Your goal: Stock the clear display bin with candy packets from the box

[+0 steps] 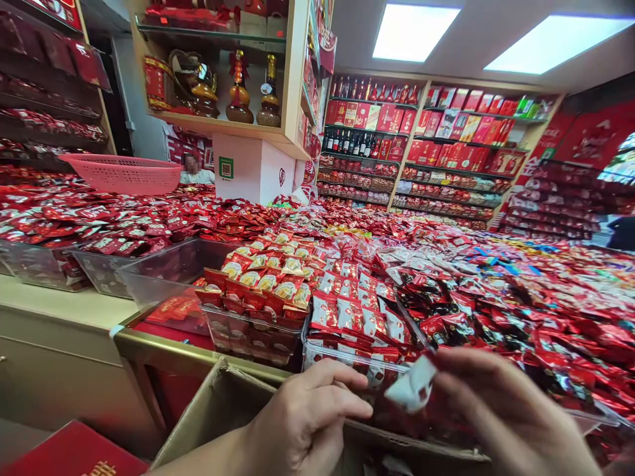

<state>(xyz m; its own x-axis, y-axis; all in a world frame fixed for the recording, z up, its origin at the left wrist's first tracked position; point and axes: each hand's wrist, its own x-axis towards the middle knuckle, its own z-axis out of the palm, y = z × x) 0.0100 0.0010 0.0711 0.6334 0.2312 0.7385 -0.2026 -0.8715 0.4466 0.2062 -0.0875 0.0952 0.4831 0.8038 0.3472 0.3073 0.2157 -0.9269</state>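
My right hand (pixel 510 403) pinches a small white-and-red snack packet (pixel 413 385) between thumb and fingertips. The packet is tilted and slightly blurred, in front of a clear plastic bin (pixel 342 349) with rows of similar packets (pixel 350 314). My left hand (pixel 312 410) is just left of the held packet, with fingers loosely bent and somewhat apart; nothing shows in them. Both hands are above an open cardboard box (pixel 218 396). Little of the box's inside can be seen, though some packets lie in it.
Left of the white packets stands a bin of red-and-gold packets (pixel 268 277). An open-topped clear bin (pixel 163 264) is beside that. Heaps of red packets (pixel 496 311) spread to the right. A pink basket (pixel 124 173) sits on the far-left heaps, near a person (pixel 197 175).
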